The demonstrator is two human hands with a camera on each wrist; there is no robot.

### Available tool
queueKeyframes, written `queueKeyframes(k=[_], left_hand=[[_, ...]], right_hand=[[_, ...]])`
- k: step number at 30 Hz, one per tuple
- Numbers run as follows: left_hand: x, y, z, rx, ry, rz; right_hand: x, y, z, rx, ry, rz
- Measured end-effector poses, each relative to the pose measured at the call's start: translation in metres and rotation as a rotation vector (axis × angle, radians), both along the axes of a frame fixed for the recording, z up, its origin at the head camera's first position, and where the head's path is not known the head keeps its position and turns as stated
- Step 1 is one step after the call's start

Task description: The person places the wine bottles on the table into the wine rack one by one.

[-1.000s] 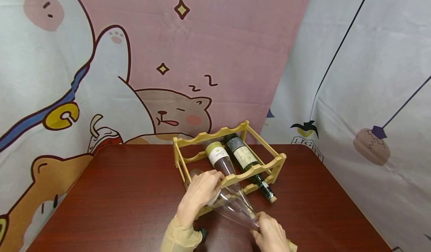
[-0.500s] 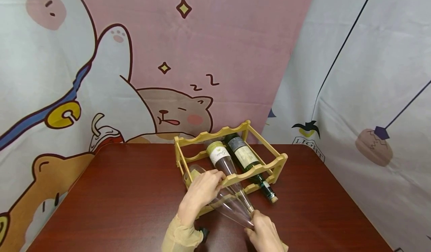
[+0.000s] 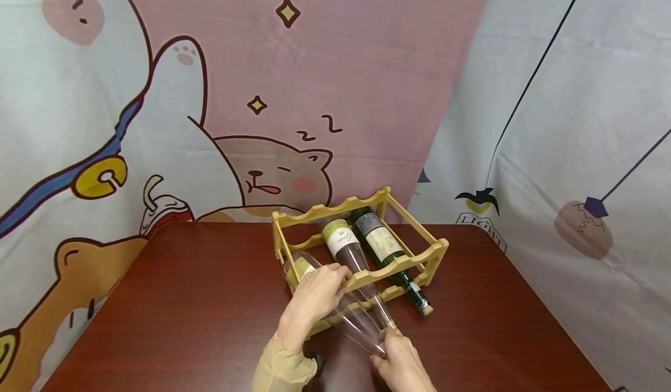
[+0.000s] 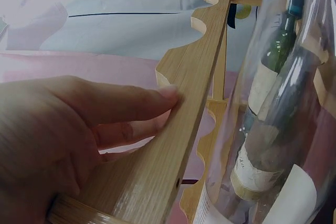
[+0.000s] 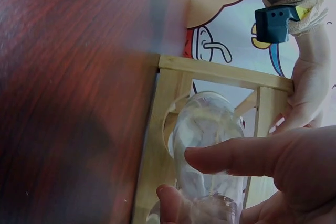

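A light wooden wine rack (image 3: 428, 259) stands on the table, and my left hand (image 3: 314, 299) grips its front top rail near the left end. With my right hand (image 3: 401, 362) I hold a clear glass wine bottle (image 3: 359, 325) by the neck end. This bottle slants through the lower left of the rack, its base end past the front rail; my left hand covers part of it. To its right lie a clear bottle with a white and yellow-green label (image 3: 341, 237) and a dark green bottle (image 3: 384, 245), necks toward me. The right wrist view shows my thumb (image 5: 226, 156) along the glass.
The rack's right-hand slots lie beside the green bottle, whose corked neck (image 3: 421, 302) juts past the front rail. The dark red tabletop (image 3: 199, 304) extends to both sides. A printed cartoon cloth (image 3: 377, 77) hangs close behind the table.
My right hand has moved left with the clear bottle's neck, and the bottle's yellow label now shows behind my left hand. My left hand has kept its hold on the rail.
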State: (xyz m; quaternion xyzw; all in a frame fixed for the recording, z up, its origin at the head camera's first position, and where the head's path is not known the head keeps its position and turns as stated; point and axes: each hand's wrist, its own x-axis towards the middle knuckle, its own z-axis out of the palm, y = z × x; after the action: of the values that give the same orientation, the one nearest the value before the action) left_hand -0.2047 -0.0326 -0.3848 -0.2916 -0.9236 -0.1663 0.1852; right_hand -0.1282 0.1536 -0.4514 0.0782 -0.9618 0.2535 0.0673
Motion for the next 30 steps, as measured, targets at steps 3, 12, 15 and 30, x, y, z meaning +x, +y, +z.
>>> queueKeyframes(k=[3, 12, 15, 30], left_hand=[[0.000, 0.000, 0.000, 0.000, -0.003, 0.002], [0.001, 0.000, 0.001, 0.002, -0.019, 0.005], [0.001, 0.000, 0.001, 0.001, -0.022, 0.006], [0.000, 0.000, 0.000, 0.015, -0.019, 0.004]], right_hand=[[-0.001, -0.002, -0.001, -0.006, -0.004, 0.011], [-0.007, -0.009, -0.003, -0.010, -0.006, 0.037], [-0.008, -0.012, -0.003, -0.018, -0.006, 0.053], [-0.018, -0.025, -0.006, -0.073, 0.024, 0.096]])
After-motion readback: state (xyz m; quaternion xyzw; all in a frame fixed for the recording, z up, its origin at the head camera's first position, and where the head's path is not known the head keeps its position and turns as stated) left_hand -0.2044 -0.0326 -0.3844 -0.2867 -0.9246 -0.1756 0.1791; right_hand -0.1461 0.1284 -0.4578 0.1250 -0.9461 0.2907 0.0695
